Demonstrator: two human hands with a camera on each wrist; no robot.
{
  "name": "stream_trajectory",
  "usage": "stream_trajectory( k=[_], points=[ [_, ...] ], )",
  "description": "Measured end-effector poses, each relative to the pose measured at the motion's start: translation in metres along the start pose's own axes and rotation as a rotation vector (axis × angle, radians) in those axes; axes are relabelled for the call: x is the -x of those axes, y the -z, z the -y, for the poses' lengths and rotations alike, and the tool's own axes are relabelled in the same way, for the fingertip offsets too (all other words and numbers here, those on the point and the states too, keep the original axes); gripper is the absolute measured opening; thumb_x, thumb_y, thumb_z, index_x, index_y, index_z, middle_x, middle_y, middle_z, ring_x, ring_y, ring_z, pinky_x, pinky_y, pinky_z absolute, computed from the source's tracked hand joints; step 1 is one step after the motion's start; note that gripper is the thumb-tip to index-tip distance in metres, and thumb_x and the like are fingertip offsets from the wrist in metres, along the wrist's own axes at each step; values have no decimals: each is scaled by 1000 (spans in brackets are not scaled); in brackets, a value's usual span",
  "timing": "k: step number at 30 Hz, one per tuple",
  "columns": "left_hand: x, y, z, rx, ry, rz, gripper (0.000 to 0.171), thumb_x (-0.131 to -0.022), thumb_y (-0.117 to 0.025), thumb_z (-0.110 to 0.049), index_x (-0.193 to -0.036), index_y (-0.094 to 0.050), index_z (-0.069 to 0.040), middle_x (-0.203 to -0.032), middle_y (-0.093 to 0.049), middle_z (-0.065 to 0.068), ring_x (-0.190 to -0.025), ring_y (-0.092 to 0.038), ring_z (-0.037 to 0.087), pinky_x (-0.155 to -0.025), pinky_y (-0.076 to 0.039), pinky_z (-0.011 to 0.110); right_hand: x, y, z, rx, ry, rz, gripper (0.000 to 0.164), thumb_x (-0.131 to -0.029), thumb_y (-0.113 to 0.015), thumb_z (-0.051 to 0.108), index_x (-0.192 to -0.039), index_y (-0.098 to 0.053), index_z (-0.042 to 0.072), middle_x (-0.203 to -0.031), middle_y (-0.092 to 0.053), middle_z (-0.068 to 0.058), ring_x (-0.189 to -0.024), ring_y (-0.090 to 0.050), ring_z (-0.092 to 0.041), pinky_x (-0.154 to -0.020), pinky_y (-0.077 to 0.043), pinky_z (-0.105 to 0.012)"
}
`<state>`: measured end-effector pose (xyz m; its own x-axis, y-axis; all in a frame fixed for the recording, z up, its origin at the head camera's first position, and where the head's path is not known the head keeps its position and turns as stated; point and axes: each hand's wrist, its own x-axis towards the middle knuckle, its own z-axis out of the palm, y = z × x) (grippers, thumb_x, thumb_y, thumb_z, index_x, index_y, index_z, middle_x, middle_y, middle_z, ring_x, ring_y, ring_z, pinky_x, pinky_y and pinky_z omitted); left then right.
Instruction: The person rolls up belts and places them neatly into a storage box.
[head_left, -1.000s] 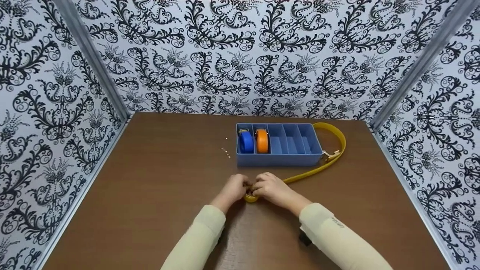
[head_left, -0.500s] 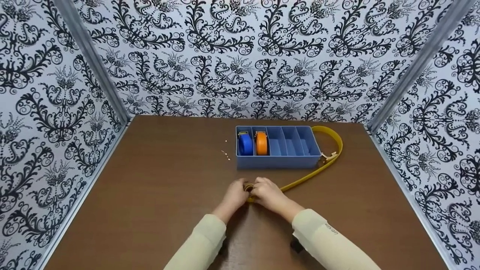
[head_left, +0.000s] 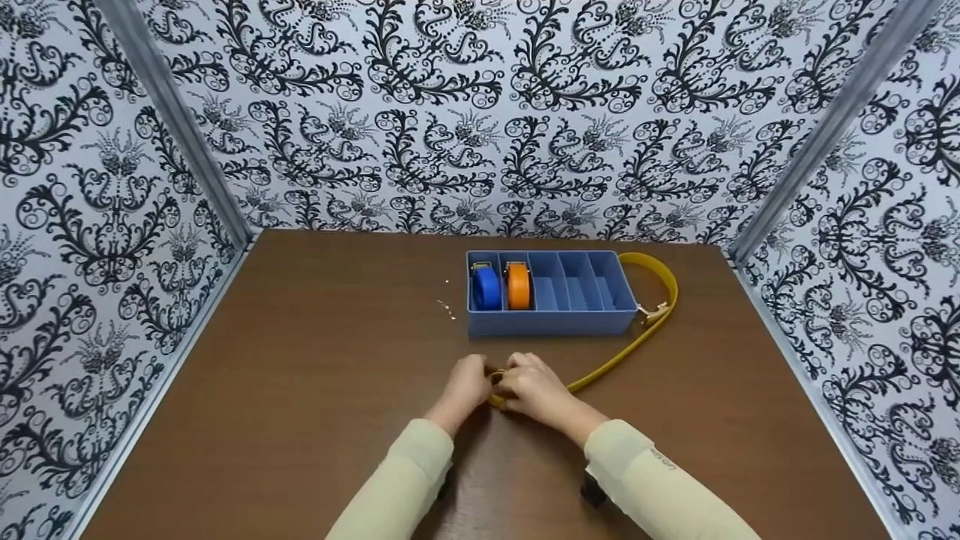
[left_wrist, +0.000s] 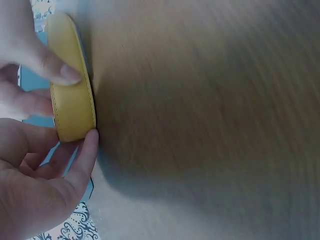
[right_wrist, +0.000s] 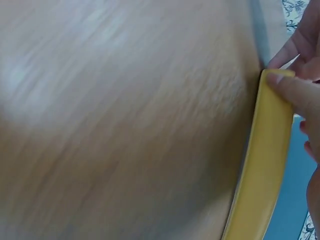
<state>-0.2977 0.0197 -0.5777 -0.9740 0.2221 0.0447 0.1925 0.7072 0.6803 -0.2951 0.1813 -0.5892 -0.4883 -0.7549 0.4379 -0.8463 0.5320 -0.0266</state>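
Observation:
A yellow belt [head_left: 615, 360] lies partly rolled on the table, its rolled end between both hands. My left hand [head_left: 469, 386] holds the roll from the left; in the left wrist view its fingers [left_wrist: 82, 165] curl at the stitched yellow band [left_wrist: 74, 110]. From the right, my right hand [head_left: 534, 386] pinches the roll, thumb on the outer face and fingers behind. The roll stands on its edge, and its inside is mostly hidden by the hands. The loose strap [right_wrist: 265, 165] runs off to the right and curves back behind the box, near the metal buckle [head_left: 654, 313].
A blue divided box [head_left: 551, 324] stands beyond the hands. A rolled blue belt [head_left: 487, 289] and a rolled orange belt [head_left: 518, 286] sit in its two leftmost compartments. Small white specks [head_left: 448, 307] lie on the brown table [head_left: 337, 360]. Patterned walls enclose the back and sides.
Both hands stay at the roll, their fingers shifting slightly around it. The loose strap's near part has moved a little toward me. The camera view has shifted slightly.

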Motion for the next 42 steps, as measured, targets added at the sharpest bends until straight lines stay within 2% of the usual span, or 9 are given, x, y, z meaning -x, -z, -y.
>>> stream_trajectory(
  k=[7,10,14,18,23,27,34,39,42],
  points=[
    [-5,7,-3,-77,-79,104,19,-76,-71,9,-93,-73,-1,-90,-71,11,-88,-66,29,-80,-53,38,15,9,-12,69,103,101,29,-81,-80,25,-110,-75,20,-103,-71,3,-106,-57,-27,-94,-42,-44],
    [-7,8,-2,-117,-116,120,17,-77,-71,8,-91,-73,-2,-88,-70,10,-85,-66,27,-77,-53,38,18,9,-18,68,159,96,31,-85,-77,24,-116,-73,21,-110,-70,2,-108,-57,-29,-96,-41,-46],
    [-8,8,-1,-133,-161,122,13,-81,-68,7,-88,-73,-3,-87,-70,9,-84,-66,26,-77,-53,37,18,8,-23,63,219,36,27,-84,-77,18,-111,-75,18,-107,-71,2,-103,-58,-29,-93,-43,-45],
    [-8,8,5,-68,-206,118,10,-83,-69,4,-88,-75,-3,-87,-71,8,-85,-66,25,-78,-53,35,16,5,-21,38,221,-43,20,-78,-80,14,-98,-79,17,-91,-71,2,-91,-58,-25,-85,-44,-41],
    [-8,3,21,128,-216,127,18,-83,-66,2,-95,-77,-5,-92,-72,6,-83,-66,19,-71,-53,30,8,3,-12,6,142,-47,16,-73,-84,16,-89,-80,18,-79,-69,5,-79,-51,-20,-75,-41,-36],
    [-1,8,15,227,-115,166,28,-80,-62,0,-106,-73,0,-103,-71,11,-90,-63,22,-78,-52,34,3,3,-3,-16,25,26,13,-69,-86,20,-79,-78,18,-73,-67,8,-73,-46,-17,-69,-37,-33],
    [3,2,15,226,-12,103,26,-83,-64,3,-109,-66,7,-95,-68,16,-74,-61,20,-59,-51,28,-4,3,11,-3,-123,93,15,-67,-87,25,-75,-76,18,-66,-65,8,-68,-43,-17,-67,-36,-34],
    [5,1,10,133,-67,65,20,-82,-63,8,-102,-68,6,-92,-69,16,-85,-65,28,-73,-54,36,-3,1,18,8,-186,67,18,-63,-88,24,-69,-72,17,-61,-63,6,-65,-42,-18,-65,-35,-34],
    [3,0,7,61,-97,60,21,-79,-63,10,-98,-70,3,-92,-70,13,-91,-65,30,-79,-53,38,1,0,16,6,-169,54,20,-65,-87,28,-72,-72,16,-61,-60,6,-69,-44,-18,-67,-36,-34]
  ],
)
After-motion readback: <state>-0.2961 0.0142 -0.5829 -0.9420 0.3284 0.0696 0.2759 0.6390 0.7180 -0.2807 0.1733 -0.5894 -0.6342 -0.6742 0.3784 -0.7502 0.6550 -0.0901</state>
